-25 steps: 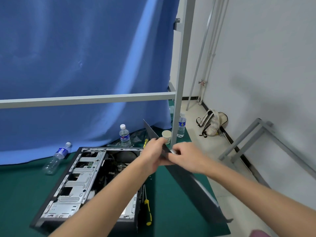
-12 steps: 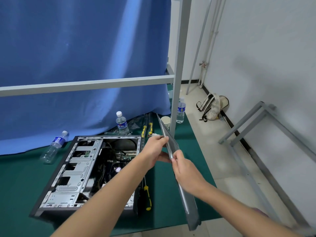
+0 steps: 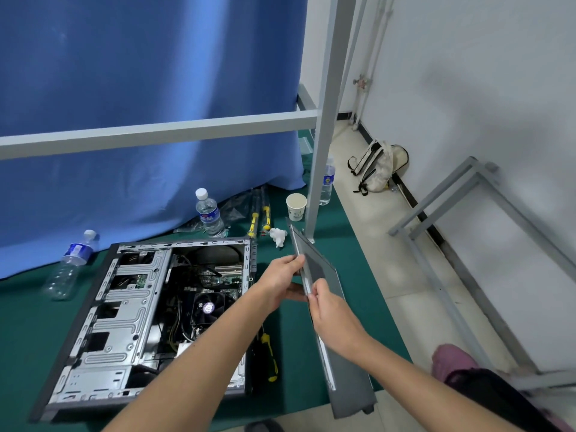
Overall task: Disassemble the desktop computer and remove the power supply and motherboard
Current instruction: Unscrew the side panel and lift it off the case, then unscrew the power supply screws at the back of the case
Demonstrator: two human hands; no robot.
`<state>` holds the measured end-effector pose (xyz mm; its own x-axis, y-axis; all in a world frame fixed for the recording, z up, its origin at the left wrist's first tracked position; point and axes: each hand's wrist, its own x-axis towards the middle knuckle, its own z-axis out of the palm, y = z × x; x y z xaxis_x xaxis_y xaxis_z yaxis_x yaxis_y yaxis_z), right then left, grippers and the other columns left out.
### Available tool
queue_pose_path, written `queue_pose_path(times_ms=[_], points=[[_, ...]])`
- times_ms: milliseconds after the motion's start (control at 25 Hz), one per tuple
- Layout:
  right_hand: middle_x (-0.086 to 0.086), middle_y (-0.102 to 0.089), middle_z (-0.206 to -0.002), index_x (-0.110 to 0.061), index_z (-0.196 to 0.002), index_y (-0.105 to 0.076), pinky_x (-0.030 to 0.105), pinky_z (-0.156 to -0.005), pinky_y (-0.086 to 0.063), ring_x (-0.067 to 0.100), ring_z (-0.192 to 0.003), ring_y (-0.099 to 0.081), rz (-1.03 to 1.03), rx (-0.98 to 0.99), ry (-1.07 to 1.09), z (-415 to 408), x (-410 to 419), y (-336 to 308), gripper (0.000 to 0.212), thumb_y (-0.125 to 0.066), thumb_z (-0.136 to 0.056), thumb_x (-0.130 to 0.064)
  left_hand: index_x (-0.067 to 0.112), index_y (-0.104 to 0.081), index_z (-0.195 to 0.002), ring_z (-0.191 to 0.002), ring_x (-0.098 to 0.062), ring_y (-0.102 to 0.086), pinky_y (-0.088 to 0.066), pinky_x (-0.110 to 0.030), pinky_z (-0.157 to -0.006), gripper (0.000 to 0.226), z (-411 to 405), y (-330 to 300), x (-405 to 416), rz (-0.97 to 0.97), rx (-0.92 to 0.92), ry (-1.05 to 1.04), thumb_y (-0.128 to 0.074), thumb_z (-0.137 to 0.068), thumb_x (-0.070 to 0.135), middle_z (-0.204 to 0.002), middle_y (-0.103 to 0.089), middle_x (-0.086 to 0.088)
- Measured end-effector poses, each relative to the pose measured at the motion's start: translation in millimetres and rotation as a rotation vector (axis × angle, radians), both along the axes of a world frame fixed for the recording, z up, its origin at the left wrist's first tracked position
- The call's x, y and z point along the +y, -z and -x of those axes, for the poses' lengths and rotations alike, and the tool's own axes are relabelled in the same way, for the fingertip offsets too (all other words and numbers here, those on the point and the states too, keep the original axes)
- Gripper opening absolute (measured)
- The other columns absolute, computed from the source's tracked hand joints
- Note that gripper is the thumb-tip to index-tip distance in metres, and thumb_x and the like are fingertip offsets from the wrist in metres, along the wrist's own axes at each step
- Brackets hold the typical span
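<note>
Both hands hold the grey side panel on edge above the green surface: the left hand grips its upper edge, and the right hand pinches it lower down. Just left, the open computer case lies flat, with a yellow-handled screwdriver beside it.

The left forearm hid part of the case's interior and its near right corner. A screwdriver by the case's right side lay partly behind that arm. The bottom edge cut both forearms off. The cup's print was too small to read.
</note>
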<state>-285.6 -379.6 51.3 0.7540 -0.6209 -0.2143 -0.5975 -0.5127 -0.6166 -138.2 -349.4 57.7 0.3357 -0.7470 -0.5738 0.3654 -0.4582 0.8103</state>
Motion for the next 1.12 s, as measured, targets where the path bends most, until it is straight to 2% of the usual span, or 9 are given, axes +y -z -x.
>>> queue_pose_path(times_ms=[200,280,400,440,560,640,720,800,1120], points=[[0.003,-0.059,-0.074,-0.017,-0.095,-0.034,0.039,-0.055,-0.038,0.025,-0.063,-0.055,0.029,0.049,0.026,-31.3,-0.7,17.5,0.016,-0.029,-0.105,-0.028,0.016,-0.061,-0.120,-0.079,-0.017,-0.072,-0.059,-0.033,-0.067,0.024,-23.2,18.2,15.1,0.033,0.001,0.021,-0.045,-0.105,0.025,-0.099,-0.073,-0.001],[0.003,-0.057,-0.072,-0.018,-0.094,-0.032,0.040,-0.055,-0.039,0.025,-0.062,-0.054,0.026,0.063,0.022,-43.3,-0.7,27.3,0.015,-0.030,-0.105,-0.027,0.016,-0.055,-0.129,-0.092,-0.011,-0.068,-0.056,-0.026,-0.079,0.027,-31.9,37.1,37.4,-0.002,-0.266,0.083,-0.048,-0.103,0.017,-0.110,-0.069,0.001],[-0.002,-0.049,-0.066,-0.019,-0.092,-0.029,0.031,-0.047,-0.034,0.015,-0.054,-0.046,0.047,0.116,-0.025,-62.3,2.3,45.0,0.015,-0.029,-0.106,-0.025,0.015,-0.044,-0.142,-0.123,-0.018,-0.048,-0.037,-0.023,-0.103,0.044,-53.1,73.2,80.8,-0.108,-0.996,0.237,-0.052,-0.099,0.017,-0.134,-0.051,-0.005],[-0.003,-0.049,-0.067,-0.019,-0.094,-0.030,0.031,-0.046,-0.035,0.013,-0.053,-0.045,0.047,0.143,-0.027,-69.0,3.6,51.6,0.013,-0.029,-0.106,-0.023,0.015,-0.038,-0.147,-0.131,-0.022,-0.040,-0.034,-0.028,-0.108,0.050,-59.3,83.6,93.0,-0.152,-1.086,0.278,-0.051,-0.100,0.023,-0.141,-0.044,-0.007],[0.001,-0.056,-0.071,-0.016,-0.104,-0.035,0.037,-0.052,-0.045,0.016,-0.057,-0.051,0.017,0.243,0.016,-88.9,4.7,73.8,0.004,-0.032,-0.105,-0.017,0.023,-0.015,-0.157,-0.145,-0.024,-0.022,-0.027,-0.040,-0.117,0.064,-70.2,110.3,117.8,-0.251,-1.116,0.451,-0.035,-0.102,0.048,-0.158,-0.022,-0.006],[0.003,-0.058,-0.075,-0.013,-0.115,-0.036,0.036,-0.053,-0.046,0.017,-0.062,-0.055,0.004,0.338,0.032,-100.8,4.2,90.5,0.013,-0.035,-0.102,-0.011,0.028,-0.001,-0.158,-0.141,-0.023,-0.027,-0.030,-0.041,-0.114,0.067,-77.2,125.7,125.2,-0.261,-1.113,0.568,-0.023,-0.101,0.057,-0.155,-0.025,-0.005],[0.005,-0.060,-0.081,-0.012,-0.120,-0.036,0.034,-0.053,-0.045,0.020,-0.068,-0.058,0.005,0.430,0.027,-106.4,3.2,107.1,0.025,-0.038,-0.098,-0.003,0.032,0.006,-0.156,-0.123,-0.021,-0.041,-0.037,-0.036,-0.104,0.069,-85.9,133.3,127.3,-0.243,-1.133,0.631,-0.015,-0.099,0.064,-0.139,-0.039,-0.004],[0.005,-0.059,-0.082,-0.012,-0.120,-0.036,0.032,-0.053,-0.040,0.020,-0.069,-0.056,0.014,0.503,0.020,-109.3,2.7,123.5,0.030,-0.038,-0.094,0.002,0.035,0.005,-0.155,-0.106,-0.018,-0.045,-0.041,-0.035,-0.095,0.071,-94.7,136.5,127.1,-0.211,-1.146,0.649,-0.011,-0.096,0.069,-0.123,-0.046,-0.002],[0.008,-0.058,-0.084,-0.010,-0.121,-0.037,0.034,-0.061,-0.044,0.024,-0.077,-0.059,-0.010,0.660,0.097,-104.8,-6.2,175.4,0.040,-0.036,-0.088,0.012,0.032,-0.003,-0.156,-0.086,-0.015,-0.038,-0.040,-0.033,-0.082,0.073,-99.8,141.7,128.9,-0.129,-1.191,0.621,-0.006,-0.095,0.070,-0.098,-0.039,0.006]])
